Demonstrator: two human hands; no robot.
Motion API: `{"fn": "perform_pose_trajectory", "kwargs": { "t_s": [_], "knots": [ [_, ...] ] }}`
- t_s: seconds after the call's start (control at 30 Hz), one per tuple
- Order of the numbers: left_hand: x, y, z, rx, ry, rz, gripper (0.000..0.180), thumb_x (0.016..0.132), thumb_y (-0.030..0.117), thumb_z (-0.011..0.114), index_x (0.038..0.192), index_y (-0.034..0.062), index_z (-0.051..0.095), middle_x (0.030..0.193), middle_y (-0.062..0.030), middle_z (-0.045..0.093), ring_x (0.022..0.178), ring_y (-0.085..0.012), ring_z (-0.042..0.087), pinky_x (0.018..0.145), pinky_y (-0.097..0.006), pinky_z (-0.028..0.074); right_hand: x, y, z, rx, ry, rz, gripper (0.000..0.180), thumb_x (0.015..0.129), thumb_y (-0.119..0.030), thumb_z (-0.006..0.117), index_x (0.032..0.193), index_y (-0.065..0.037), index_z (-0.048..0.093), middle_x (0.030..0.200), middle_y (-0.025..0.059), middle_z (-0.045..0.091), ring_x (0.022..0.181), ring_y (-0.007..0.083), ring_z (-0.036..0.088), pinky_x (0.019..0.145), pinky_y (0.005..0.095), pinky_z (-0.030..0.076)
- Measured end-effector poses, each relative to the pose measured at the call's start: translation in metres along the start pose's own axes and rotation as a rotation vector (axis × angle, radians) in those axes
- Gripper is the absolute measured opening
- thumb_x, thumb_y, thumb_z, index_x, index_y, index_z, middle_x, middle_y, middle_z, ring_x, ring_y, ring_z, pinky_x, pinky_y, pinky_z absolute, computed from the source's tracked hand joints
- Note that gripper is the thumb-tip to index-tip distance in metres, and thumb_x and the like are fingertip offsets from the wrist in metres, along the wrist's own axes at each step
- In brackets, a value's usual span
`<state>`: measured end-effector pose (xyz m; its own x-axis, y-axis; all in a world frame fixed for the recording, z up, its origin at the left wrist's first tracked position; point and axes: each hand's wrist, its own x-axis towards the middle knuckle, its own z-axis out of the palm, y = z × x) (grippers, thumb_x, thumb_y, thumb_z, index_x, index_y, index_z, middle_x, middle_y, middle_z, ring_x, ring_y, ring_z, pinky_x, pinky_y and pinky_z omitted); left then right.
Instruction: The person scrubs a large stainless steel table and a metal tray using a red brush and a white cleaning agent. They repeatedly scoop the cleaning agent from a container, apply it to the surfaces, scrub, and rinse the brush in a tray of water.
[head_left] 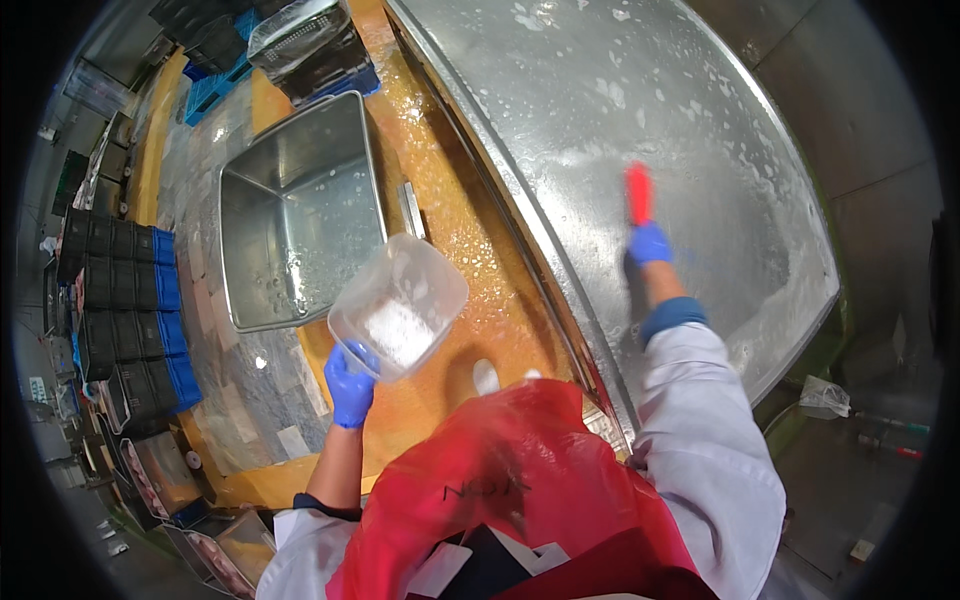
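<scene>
My left hand (350, 388), in a blue glove, grips the rim of a translucent plastic tub (440, 290) with some white stuff in its bottom. The tub is tilted over the wet floor, beside the near right corner of a large metal bin (232, 240). My right hand (649, 244), also blue-gloved, reaches out over a wide steel table (560, 110). It closes around a red brush-like tool (638, 190) that points away from me. The tool is blurred, and its underside is hidden. White foam patches lie on the steel surface around it.
A raised metal rim (500, 150) borders the table on its left. Stacked black and blue crates (120, 300) stand at the left, and more crates (315, 55) at the far left. The orange floor (490, 270) is wet. A clear plastic bag (824, 397) lies at the right.
</scene>
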<state>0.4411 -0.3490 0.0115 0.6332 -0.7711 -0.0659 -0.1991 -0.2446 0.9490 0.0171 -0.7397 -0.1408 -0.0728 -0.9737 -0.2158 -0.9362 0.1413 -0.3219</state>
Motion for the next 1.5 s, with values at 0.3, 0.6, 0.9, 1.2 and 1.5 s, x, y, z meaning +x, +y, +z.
{"fn": "perform_pose_trajectory", "kwargs": {
  "t_s": [0.3,0.6,0.9,1.2,1.5],
  "knots": [
    [0.113,0.004,-0.004,-0.063,0.114,0.019,0.015,0.075,0.007,0.067,0.086,0.0068,0.057,0.078,0.0031,0.054,0.072,-0.007,0.05,0.066,-0.023,0.042,0.107,-0.058,-0.019,-0.077,0.084,0.033,0.034,0.085,-0.024,0.049,0.101,0.0,0.066,0.099,0.0262,0.065,0.097,0.0405,0.063,0.08,0.0472,0.05],
    [0.213,0.025,-0.011,0.047,0.212,0.002,0.015,0.078,0.004,0.064,0.091,0.0076,0.058,0.083,0.0034,0.055,0.075,-0.0073,0.051,0.067,-0.022,0.042,0.303,-0.035,-0.018,0.144,0.027,0.211,0.038,0.091,-0.028,0.048,0.108,0.003,0.064,0.101,0.0219,0.067,0.095,0.0321,0.065,0.075,0.043,0.049],
    [0.286,0.054,0.005,-0.105,0.247,0.038,0.012,0.078,0.002,0.06,0.088,0.0076,0.057,0.081,0.001,0.056,0.075,-0.0092,0.052,0.067,-0.023,0.043,0.306,-0.384,0.063,0.124,-0.124,-0.262,0.039,0.09,-0.029,0.043,0.116,-0.005,0.061,0.112,0.0247,0.062,0.106,0.0391,0.06,0.089,0.047,0.046],
    [0.255,0.027,-0.064,-0.172,0.3,-0.046,0.009,0.08,0.005,0.065,0.087,0.0067,0.059,0.082,0.0019,0.059,0.077,-0.0087,0.055,0.069,-0.026,0.047,0.246,-0.215,0.052,0.004,-0.009,-0.144,0.041,0.094,-0.032,0.041,0.109,-0.001,0.064,0.1,0.0233,0.066,0.097,0.0346,0.064,0.081,0.0456,0.049],
    [0.167,-0.057,-0.222,-0.134,0.412,-0.022,0.021,0.071,0.002,0.067,0.09,0.0058,0.06,0.084,0.0002,0.06,0.08,-0.01,0.056,0.073,-0.027,0.048,0.1,-0.183,0.106,0.075,-0.22,0.121,0.039,0.093,-0.028,0.043,0.107,0.002,0.063,0.096,0.0237,0.067,0.092,0.0333,0.065,0.074,0.0449,0.05]
  ]
}}
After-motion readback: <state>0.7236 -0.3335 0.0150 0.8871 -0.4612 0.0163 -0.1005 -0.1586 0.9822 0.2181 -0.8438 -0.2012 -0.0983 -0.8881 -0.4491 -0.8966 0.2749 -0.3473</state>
